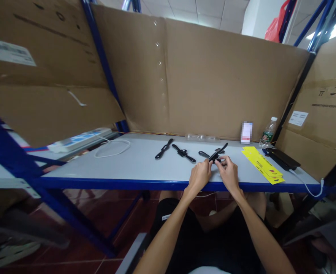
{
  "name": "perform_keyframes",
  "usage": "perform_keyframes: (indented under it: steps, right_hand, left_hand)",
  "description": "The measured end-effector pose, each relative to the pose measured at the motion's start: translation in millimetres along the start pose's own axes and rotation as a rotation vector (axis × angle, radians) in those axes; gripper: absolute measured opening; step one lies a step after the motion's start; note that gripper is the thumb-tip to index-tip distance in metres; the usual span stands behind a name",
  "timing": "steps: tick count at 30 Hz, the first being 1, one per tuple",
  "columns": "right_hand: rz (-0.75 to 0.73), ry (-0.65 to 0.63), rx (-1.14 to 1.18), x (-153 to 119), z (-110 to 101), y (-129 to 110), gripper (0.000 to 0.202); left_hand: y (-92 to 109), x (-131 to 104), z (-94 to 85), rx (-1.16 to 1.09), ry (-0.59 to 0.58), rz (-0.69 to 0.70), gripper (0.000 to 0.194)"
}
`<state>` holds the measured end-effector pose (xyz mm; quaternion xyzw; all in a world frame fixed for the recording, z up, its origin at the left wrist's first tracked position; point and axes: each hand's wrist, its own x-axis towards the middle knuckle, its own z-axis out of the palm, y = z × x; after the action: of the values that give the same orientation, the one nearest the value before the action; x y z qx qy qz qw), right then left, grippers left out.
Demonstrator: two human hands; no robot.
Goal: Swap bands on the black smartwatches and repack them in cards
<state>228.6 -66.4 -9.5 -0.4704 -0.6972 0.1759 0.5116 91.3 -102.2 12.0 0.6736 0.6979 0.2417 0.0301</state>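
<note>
A black spokeshave (221, 149) is held above the near part of the table, tilted up to the right. My left hand (200, 173) is closed round its lower end. At its middle, the fingers of my right hand (228, 171) are pinched together; any small part between them is hidden. Just behind lies another black spokeshave (203, 154), partly covered by the held one. Left of my hands, two similar tools rest apart: a spokeshave (183, 152) and, farther left, a black two-handled piece (164, 148) with an opening in its middle.
Yellow printed cards (262, 164) lie right of my hands. Beyond them are a black case (283, 159) with a white cable, a water bottle (268, 133) and an upright phone (246, 132). A white cable (113, 141) loops at the left. Cardboard panels (208, 80) wall the table.
</note>
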Motion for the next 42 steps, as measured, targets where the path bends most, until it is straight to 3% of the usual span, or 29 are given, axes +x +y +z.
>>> perform_keyframes:
  steps: [2,6,10,14,18,23,28,32,37,42]
  right_hand:
    - [-0.079,0.003,-0.077,-1.6,1.1,0.2,0.024]
    - [-0.206,0.066,-0.072,-2.4,0.6,1.3,0.033]
    - [-0.146,0.124,0.034,0.0,0.2,3.5,0.031]
    - [-0.121,0.116,-0.01,1.7,2.7,7.7,0.046]
    - [-0.018,0.081,0.063,5.1,1.4,7.9,0.037]
    - [-0.11,0.02,0.126,4.3,-2.8,0.8,0.029]
    - [0.049,0.064,0.21,4.8,-2.6,2.4,0.036]
    - [-0.032,-0.028,0.239,5.7,-2.7,2.3,0.029]
    - [0.024,0.081,0.2,3.7,-1.6,-0.8,0.04]
    - [-0.122,0.042,0.163,3.1,0.1,0.9,0.032]
  left_hand:
    - [0.3,-0.9,0.7,0.029,-0.005,0.018,0.04]
    - [0.6,-0.8,2.1,0.065,-0.017,0.034,0.042]
    - [2.2,0.0,0.9,0.057,-0.005,0.01,0.042]
    - [4.3,-0.6,-1.6,0.04,-0.007,-0.01,0.041]
    - [4.3,-0.8,-1.9,0.034,-0.003,-0.014,0.041]
    - [2.6,0.3,0.7,0.045,-0.008,0.0,0.042]
    - [2.6,-0.5,0.9,0.047,-0.005,-0.007,0.042]
    - [3.1,-1.5,0.0,0.059,0.002,0.001,0.041]
    - [2.8,-0.9,0.8,0.065,-0.004,-0.002,0.04]
    - [3.4,-0.6,0.6,0.067,0.0,-0.008,0.041]
